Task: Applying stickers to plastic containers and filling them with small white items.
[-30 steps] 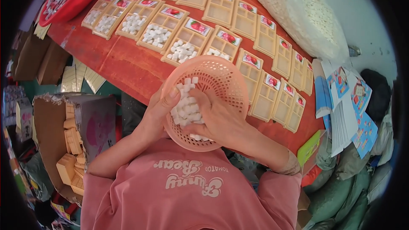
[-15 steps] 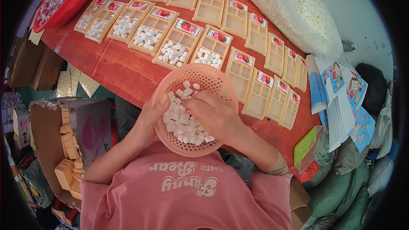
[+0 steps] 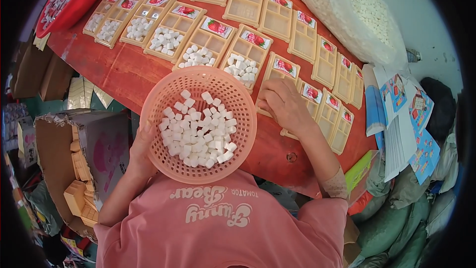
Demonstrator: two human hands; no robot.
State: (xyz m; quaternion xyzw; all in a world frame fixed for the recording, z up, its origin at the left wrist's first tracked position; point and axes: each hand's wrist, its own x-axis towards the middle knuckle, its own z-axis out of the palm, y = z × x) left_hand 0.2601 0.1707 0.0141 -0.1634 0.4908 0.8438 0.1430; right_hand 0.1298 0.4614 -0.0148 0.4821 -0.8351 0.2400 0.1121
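My left hand (image 3: pixel 143 151) grips the left rim of a round, pink perforated plastic basket (image 3: pixel 161 106). Small white marshmallow-like pieces (image 3: pixel 198 131) lie heaped in the basket. My right hand (image 3: pixel 286 105) is over the lower part of a beige divided tray (image 3: pixel 271 73), fingers curled down and bunched. Whatever they hold is hidden. Strawberry-printed cards lie in the trays' upper ends. Just left of that hand, another divided tray (image 3: pixel 241 49) has white pieces in its large compartment, as do several trays farther left.
Two rows of beige trays cross the red table (image 3: pixel 124 77). A red basin (image 3: pixel 96 0) of small wrapped packets is at the far left, a big clear bag (image 3: pixel 342 15) of white pieces at the back right. Printed sheets (image 3: pixel 396 119) lie right; a cardboard box (image 3: pixel 54 168) stands left.
My right hand has left the basket and moved right, over a tray. The basket, in my left hand, has shifted left, and more of its white pieces show.
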